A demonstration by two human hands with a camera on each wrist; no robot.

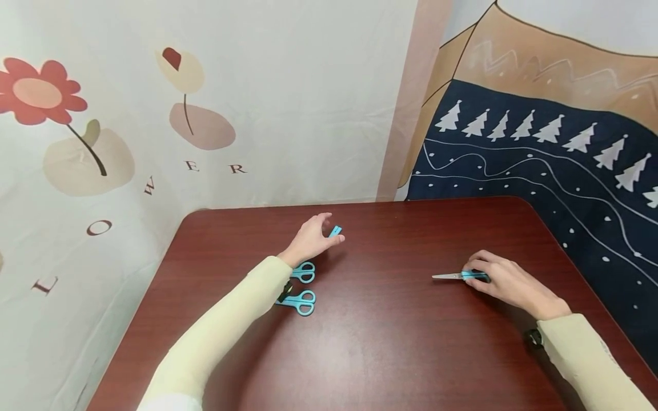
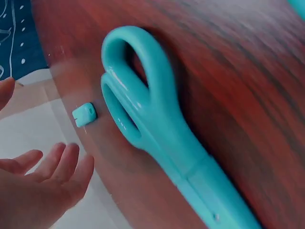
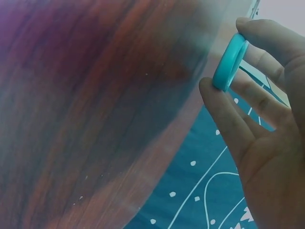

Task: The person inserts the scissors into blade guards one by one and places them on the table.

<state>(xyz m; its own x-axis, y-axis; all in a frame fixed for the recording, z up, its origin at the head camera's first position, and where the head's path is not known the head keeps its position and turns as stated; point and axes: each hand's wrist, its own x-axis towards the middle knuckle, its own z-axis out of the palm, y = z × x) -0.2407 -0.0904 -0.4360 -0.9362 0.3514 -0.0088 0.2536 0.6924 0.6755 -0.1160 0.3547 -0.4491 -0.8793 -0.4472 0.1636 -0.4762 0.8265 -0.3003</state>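
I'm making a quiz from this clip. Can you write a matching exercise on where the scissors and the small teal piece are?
Things:
1. small teal piece
2. scissors with bare blades
3. capped scissors

Places:
A. held by the right hand
B. beside the left forearm
C. at the left hand's fingertips

Pairs: 1-C, 2-A, 3-B

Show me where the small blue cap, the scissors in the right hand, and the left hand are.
Cap [image 1: 335, 231], head view, on its visible end beside the fingertips.
Scissors [image 1: 446, 276], head view, on the bare blade.
Left hand [image 1: 310, 240], head view, on the back of the hand.
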